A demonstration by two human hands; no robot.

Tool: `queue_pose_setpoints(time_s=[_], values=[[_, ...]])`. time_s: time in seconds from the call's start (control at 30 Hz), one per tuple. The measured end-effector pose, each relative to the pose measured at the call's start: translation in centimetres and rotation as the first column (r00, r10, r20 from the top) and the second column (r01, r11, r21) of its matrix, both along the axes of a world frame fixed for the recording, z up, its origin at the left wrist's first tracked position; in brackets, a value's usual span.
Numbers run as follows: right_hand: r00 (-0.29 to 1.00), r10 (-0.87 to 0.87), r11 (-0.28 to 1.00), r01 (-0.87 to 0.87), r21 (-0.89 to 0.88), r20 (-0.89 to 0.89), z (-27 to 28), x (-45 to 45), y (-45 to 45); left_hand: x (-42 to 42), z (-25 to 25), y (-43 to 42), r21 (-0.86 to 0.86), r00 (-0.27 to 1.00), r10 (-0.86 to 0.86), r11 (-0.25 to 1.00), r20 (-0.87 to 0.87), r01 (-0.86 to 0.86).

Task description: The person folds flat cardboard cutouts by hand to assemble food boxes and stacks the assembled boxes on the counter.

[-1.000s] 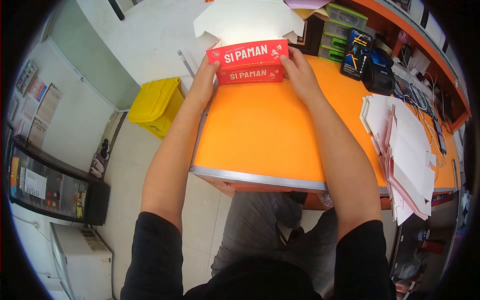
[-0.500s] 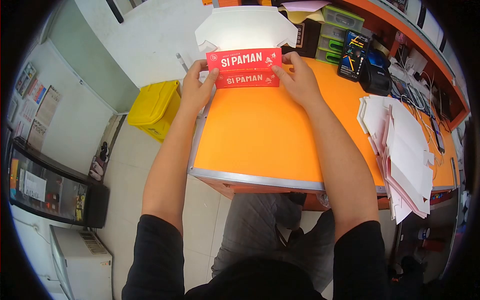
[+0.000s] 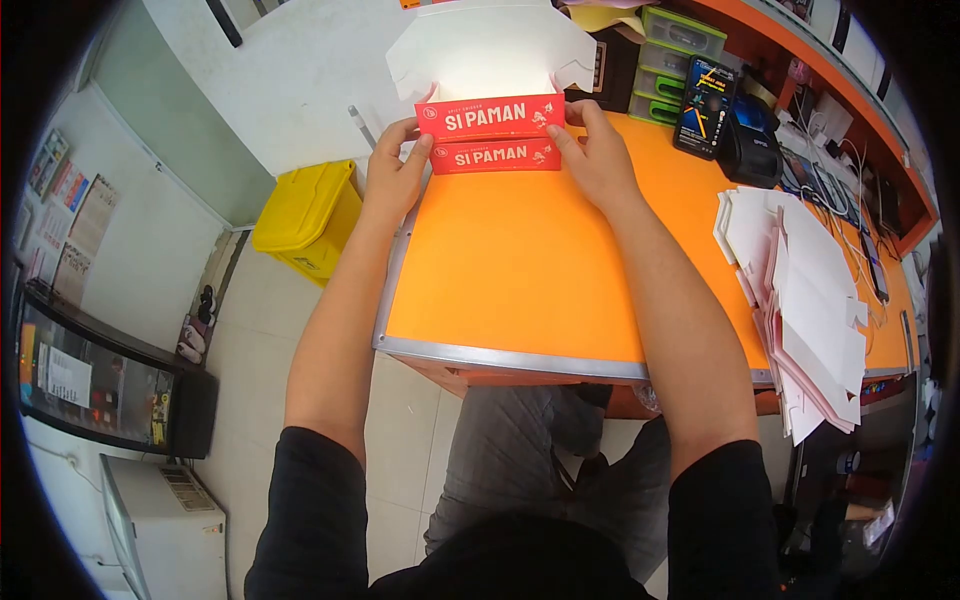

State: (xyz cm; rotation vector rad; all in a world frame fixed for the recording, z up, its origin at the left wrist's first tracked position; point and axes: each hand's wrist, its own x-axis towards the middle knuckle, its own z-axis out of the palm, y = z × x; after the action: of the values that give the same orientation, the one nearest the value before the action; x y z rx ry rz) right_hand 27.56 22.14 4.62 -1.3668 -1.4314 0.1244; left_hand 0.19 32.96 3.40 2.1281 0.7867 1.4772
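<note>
A red "SI PAMAN" box (image 3: 490, 119) with its white lid flap raised stands at the far end of the orange table. Just below its front, a second red "SI PAMAN" panel (image 3: 496, 156) shows; whether it belongs to another box I cannot tell. My left hand (image 3: 398, 165) grips the box's left end, thumb on the front. Its right end is held by my right hand (image 3: 597, 155), with the thumb on the front face and the fingers behind.
Flat white and pink cardboard pieces (image 3: 800, 300) lie stacked on the right of the orange table (image 3: 510, 270). Behind them are a phone (image 3: 706, 108), a black device (image 3: 750, 145), green drawers (image 3: 680, 65) and cables. A yellow bin (image 3: 308, 215) stands left.
Since one second ago, the box and both hands have shifted slightly left. The raised lid flap has changed its tilt, and the box's inside shows again behind the front panel.
</note>
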Motion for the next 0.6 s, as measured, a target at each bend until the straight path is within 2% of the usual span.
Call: queue_pose_setpoints(time_s=[0.13,0.23,0.47,0.6], values=[[0.999,-0.016,0.999,0.015,-0.043,-0.031,-0.1,0.6,0.2,-0.3,1.0,0.3,-0.019,0.998,-0.022,1.0,-0.064,0.021],[1.0,-0.013,1.0,0.013,-0.018,0.015,-0.1,1.1,0.4,-1.2,1.9,0.9,-0.02,0.989,-0.057,0.998,-0.138,0.055],[0.97,-0.039,0.999,0.037,0.015,0.241,0.7,1.7,-0.2,-2.0,3.6,1.1,0.011,0.96,-0.029,0.999,-0.278,0.034],[0.96,-0.021,0.994,-0.01,0.107,0.278,0.3,2.4,-0.1,-2.1,3.4,2.1,0.136,0.957,-0.073,0.984,-0.282,0.115]])
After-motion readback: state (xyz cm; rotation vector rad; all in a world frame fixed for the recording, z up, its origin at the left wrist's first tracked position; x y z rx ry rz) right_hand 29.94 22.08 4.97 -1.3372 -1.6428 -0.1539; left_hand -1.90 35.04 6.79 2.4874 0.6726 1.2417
